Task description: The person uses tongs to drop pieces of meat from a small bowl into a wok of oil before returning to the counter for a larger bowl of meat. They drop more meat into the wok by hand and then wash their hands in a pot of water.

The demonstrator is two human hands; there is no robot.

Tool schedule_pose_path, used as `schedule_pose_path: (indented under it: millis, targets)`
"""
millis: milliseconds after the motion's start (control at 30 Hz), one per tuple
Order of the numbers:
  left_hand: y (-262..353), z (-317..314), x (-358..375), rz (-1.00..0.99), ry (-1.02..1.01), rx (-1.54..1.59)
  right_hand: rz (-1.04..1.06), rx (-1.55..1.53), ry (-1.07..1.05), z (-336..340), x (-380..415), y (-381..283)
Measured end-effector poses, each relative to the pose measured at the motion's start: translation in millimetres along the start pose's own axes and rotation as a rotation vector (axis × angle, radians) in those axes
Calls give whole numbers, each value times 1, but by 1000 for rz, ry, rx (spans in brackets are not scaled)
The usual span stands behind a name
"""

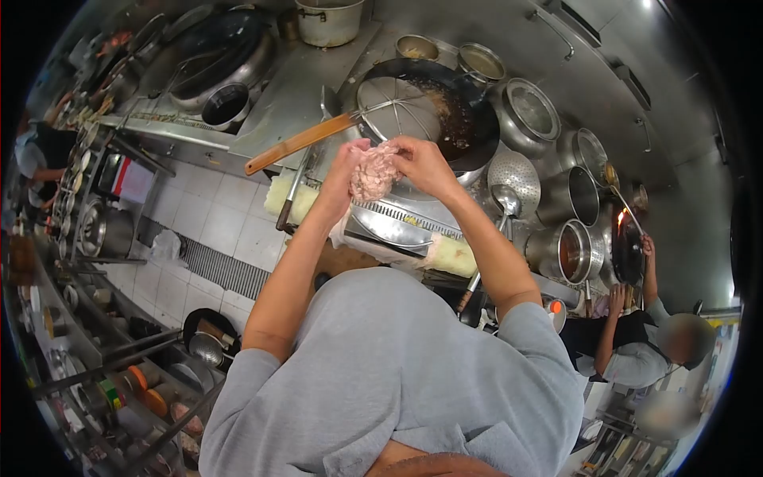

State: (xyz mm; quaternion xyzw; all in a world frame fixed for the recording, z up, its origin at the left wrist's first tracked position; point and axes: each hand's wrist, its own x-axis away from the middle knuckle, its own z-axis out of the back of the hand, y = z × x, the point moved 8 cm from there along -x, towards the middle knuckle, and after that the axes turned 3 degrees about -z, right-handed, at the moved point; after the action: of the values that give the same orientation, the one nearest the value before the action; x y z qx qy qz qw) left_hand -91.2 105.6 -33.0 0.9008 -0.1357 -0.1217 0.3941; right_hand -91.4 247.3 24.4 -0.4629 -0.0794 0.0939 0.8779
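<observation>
Between my two hands I hold a lumpy, pale pink clump [373, 172] that looks like raw meat. My left hand [346, 173] cups it from the left, fingers closed against its side. On the other side, the fingers of my right hand [424, 165] pinch its upper right edge. Just beyond my hands is a large dark wok [470, 119], its inside stained brown. A round skimmer with a wooden handle [302, 143] lies across the wok's left rim. Below the clump, a shiny metal surface [393, 226] runs along the stove's front edge.
A perforated ladle [517, 173] and a metal ladle [504, 199] lie right of my right forearm. Pots [569, 197] crowd the right side, where a co-worker [628, 350] handles a pan [626, 246] near a flame. Shelves with containers [147, 389] stand behind left.
</observation>
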Motion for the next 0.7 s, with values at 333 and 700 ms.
schedule_pose_path:
  millis: [333,700]
  targets:
    - [-14,-22,8,177,-59,161,-232,-807,-48,3,14,19]
    - [-22,16,1,181,109,-30,-93,-267,20,-18,5,27]
